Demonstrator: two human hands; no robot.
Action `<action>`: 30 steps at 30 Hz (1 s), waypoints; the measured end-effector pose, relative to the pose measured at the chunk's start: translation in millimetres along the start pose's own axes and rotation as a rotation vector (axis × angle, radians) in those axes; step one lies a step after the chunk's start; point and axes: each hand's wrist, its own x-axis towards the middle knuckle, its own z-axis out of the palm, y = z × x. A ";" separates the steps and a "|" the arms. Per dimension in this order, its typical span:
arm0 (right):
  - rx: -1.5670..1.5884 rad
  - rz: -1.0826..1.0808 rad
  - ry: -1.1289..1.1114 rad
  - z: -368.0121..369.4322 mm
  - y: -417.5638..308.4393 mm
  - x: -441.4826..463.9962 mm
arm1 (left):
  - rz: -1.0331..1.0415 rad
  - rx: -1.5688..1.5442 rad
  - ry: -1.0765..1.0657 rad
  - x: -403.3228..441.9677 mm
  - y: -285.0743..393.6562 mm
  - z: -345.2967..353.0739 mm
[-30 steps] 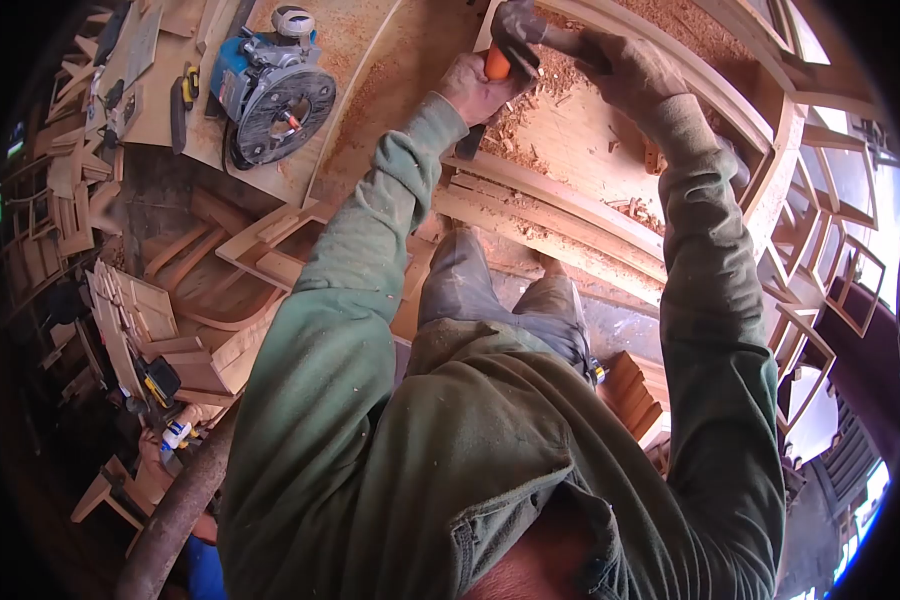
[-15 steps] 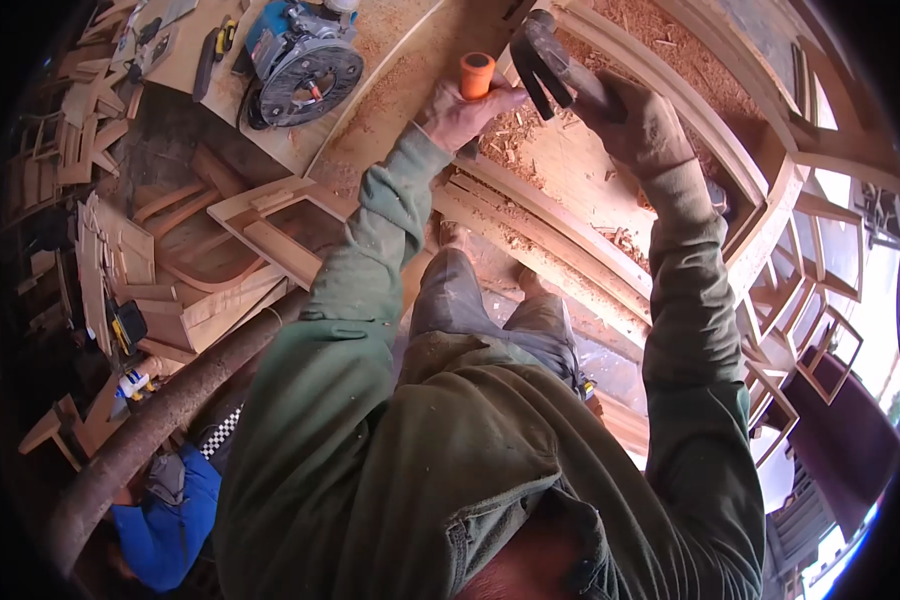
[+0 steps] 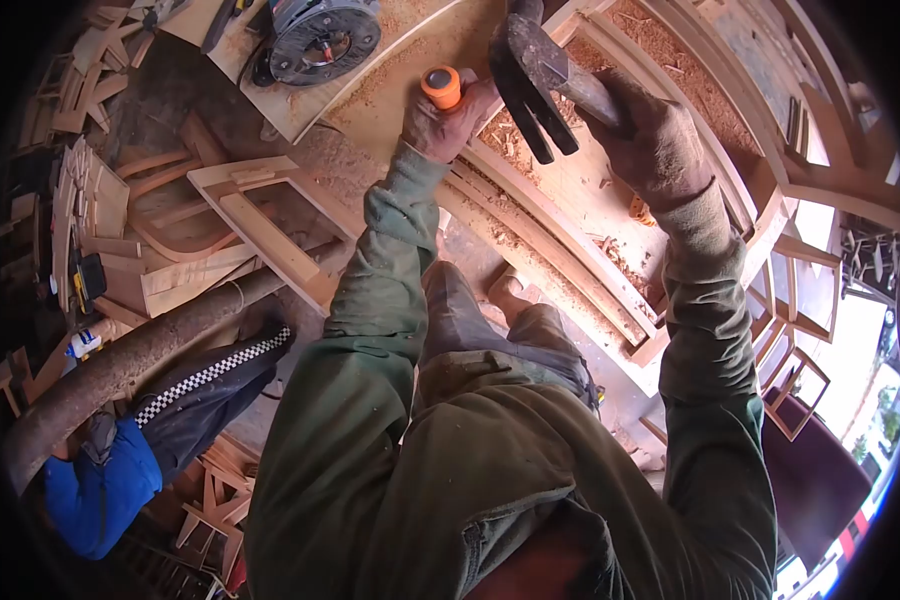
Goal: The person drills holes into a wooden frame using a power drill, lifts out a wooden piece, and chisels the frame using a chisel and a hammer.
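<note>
My left hand [image 3: 448, 120] is closed round an orange-handled chisel [image 3: 441, 88]. Its round butt points up at me, and the blade is hidden below my fist. In my right hand [image 3: 658, 140] is a claw hammer [image 3: 535, 62], gripped by the handle. The hammer's head hangs in the air to the right of the chisel, apart from it, with the claw towards me. Beneath both hands lies a wooden frame [image 3: 570, 245] with long rails, strewn with wood shavings [image 3: 615, 255].
A router [image 3: 322, 42] rests on a board at the upper left. Below it lie a small rectangular wooden frame [image 3: 270, 225] and a rough pole [image 3: 150, 345]. Another person in a blue top [image 3: 105, 490] is at lower left. Curved wooden pieces [image 3: 820, 90] stand on the right.
The hammer has come nearer to me, its claw now lower in view. My left hand and the chisel appear slightly further left. The whole view has shifted a little.
</note>
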 end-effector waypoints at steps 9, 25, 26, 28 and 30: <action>0.039 -0.039 -0.079 -9.7 -10.2 -4.8 | -0.128 -0.035 -0.006 -14.4 -4.5 -9.9; -0.173 -0.186 -0.098 -21.6 -73.3 7.2 | -0.158 -0.317 -0.029 -34.7 -49.4 -16.0; -0.128 -0.265 -0.136 -0.2 -54.2 -1.6 | -0.121 -0.323 -0.028 -41.8 -59.9 -17.5; -0.126 -0.327 -0.172 8.7 -42.2 -2.4 | 0.086 -0.097 -0.028 -45.0 -31.1 -9.3; -0.186 -0.303 -0.194 9.6 -43.8 -2.9 | 0.211 0.092 -0.009 -40.1 -46.3 -13.8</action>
